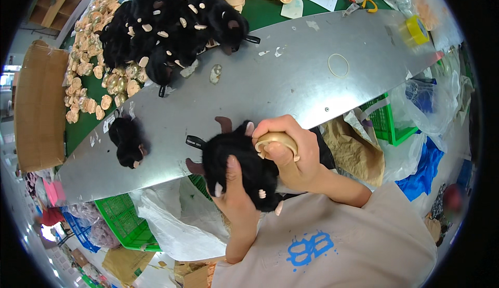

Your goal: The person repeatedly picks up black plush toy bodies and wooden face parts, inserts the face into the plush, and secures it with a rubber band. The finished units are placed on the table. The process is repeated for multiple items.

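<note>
My left hand [237, 198] is closed around a black plush toy [234, 155] with brown felt pieces, pale paws and a black loop tag, held over the near edge of the metal table. In my right hand [304, 155] is a curved plastic shell [279, 139], gold outside and beige at the rim, with the thumb pressed into its hollow. The shell is right beside the plush's upper right side; whether they touch I cannot tell. A smaller black plush piece [126, 141] with a white tag lies on the table to the left.
Black plush toys [171, 25] are heaped at the back left of the grey metal table [280, 88]. Around them lie many beige and gold plastic parts [83, 69]. Scissors [362, 1], yellow tape [417, 29] and a rubber band [338, 65] are farther right. Green crates [125, 223] stand below the near edge.
</note>
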### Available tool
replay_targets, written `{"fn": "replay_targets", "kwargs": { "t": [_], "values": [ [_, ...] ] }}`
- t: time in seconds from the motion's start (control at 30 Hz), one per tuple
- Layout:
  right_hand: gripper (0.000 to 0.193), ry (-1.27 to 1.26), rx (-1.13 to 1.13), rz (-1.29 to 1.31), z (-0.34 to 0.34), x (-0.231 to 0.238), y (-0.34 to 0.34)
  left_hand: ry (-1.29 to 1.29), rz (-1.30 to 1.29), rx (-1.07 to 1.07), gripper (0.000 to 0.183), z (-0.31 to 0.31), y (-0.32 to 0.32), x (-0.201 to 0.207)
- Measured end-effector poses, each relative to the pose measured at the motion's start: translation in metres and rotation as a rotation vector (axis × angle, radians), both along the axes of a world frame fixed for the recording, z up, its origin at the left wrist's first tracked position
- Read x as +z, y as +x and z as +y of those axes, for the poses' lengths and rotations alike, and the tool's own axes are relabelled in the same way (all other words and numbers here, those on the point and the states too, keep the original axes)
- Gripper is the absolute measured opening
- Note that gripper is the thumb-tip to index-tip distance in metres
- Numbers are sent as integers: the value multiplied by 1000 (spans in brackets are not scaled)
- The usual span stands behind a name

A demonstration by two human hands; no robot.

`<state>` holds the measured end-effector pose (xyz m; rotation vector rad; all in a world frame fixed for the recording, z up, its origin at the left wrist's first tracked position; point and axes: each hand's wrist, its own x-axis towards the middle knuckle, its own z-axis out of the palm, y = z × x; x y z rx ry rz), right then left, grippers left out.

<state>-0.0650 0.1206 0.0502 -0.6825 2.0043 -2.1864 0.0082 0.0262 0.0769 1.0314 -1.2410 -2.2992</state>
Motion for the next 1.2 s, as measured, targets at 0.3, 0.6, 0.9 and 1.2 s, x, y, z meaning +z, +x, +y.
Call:
{"fn": "replay_targets", "kwargs": {
  "t": [0.3, 0.6, 0.9, 1.2],
  "values": [
    [41, -24, 81, -149, 3, 11, 0, 0, 35, 37, 32, 7, 6, -1],
    [34, 37, 118, -128, 10, 17, -1, -65, -28, 32, 29, 1, 17, -11],
    [32, 71, -125, 575, -8, -19, -4, -559, 2, 38, 29, 6, 18, -21],
    [39, 123, -182, 595, -16, -11, -11, -673, 22, -18, 24, 1, 15, -18]
  ]
}}
